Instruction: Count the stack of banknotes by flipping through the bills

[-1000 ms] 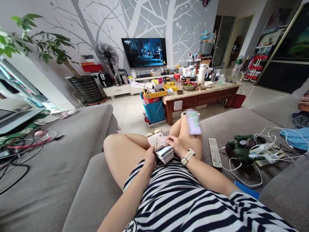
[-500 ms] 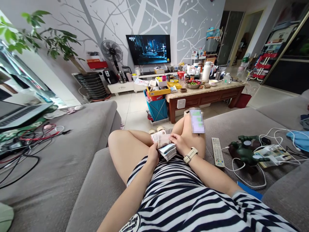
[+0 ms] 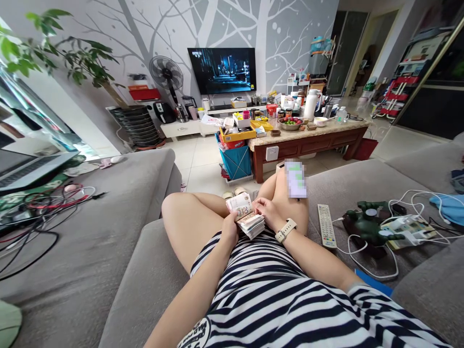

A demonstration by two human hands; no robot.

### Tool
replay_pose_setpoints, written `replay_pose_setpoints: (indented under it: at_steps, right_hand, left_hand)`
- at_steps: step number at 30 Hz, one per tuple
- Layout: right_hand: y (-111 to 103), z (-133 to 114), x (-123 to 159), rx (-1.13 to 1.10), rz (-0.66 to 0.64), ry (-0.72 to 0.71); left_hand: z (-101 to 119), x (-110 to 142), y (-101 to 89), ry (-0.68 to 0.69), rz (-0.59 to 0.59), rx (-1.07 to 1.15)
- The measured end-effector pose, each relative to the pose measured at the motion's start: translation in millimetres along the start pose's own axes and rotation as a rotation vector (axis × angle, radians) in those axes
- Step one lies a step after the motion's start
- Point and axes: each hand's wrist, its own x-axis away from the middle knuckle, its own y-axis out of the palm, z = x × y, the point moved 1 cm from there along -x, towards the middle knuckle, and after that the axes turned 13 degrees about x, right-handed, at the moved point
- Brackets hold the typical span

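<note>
A thick stack of banknotes (image 3: 253, 227) sits above my lap, bent so that one part leans away and shows a "20" on its face. My left hand (image 3: 230, 228) is closed around the left side of the stack, thumb on top. At the right edge of the notes is my right hand (image 3: 267, 211), its thumb and fingers pinched together against the paper. A pale watch (image 3: 285, 230) is strapped to the right wrist. On my right knee lies a phone (image 3: 295, 180) with a blurred-out screen.
Right of me on the sofa are a remote control (image 3: 326, 226), a dark green figurine (image 3: 371, 224) and a power strip (image 3: 408, 232) with white cables. Tangled cables (image 3: 47, 212) and a laptop (image 3: 32, 169) lie at left. Ahead stands a cluttered coffee table (image 3: 308, 140).
The lifted note no longer stands between my hands; it has gone over onto the far part, where a "20" now shows. Another face is on top of the near part.
</note>
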Motion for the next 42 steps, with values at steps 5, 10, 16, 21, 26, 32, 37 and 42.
replay_pose_setpoints:
  at_steps: [5,10,16,21,26,32,37,42]
  right_hand:
    - [-2.3,2.5,-3.4,0.08,0.059,0.017]
    - [-3.0,7.3,-4.0,0.141,0.07,-0.005]
    - [-2.5,2.7,-3.1,0.089,0.035,0.025]
    - [-2.0,-7.9,-0.6,0.01,-0.03,0.087]
    - [-0.2,-16.4,1.5,0.003,-0.016,0.103]
    - [1.5,-19.0,1.6,-0.008,-0.002,0.108]
    - [-0.3,-8.1,1.5,0.009,-0.001,0.051]
    - [-1.3,-4.6,2.1,-0.002,-0.007,0.04]
  left_hand:
    - [1.8,2.8,-0.9,0.013,-0.031,-0.072]
    - [1.6,3.0,-1.5,0.023,-0.029,-0.09]
    - [1.7,1.6,4.5,-0.005,-0.007,0.029]
    - [3.5,2.3,8.2,0.0,0.009,0.059]
    - [2.4,0.5,5.9,-0.018,0.034,0.047]
    - [-0.9,-5.0,-0.5,-0.017,-0.018,0.045]
    - [-1.2,-5.6,-2.0,-0.002,-0.006,0.036]
    - [-0.9,-5.4,-1.9,-0.008,0.007,0.03]
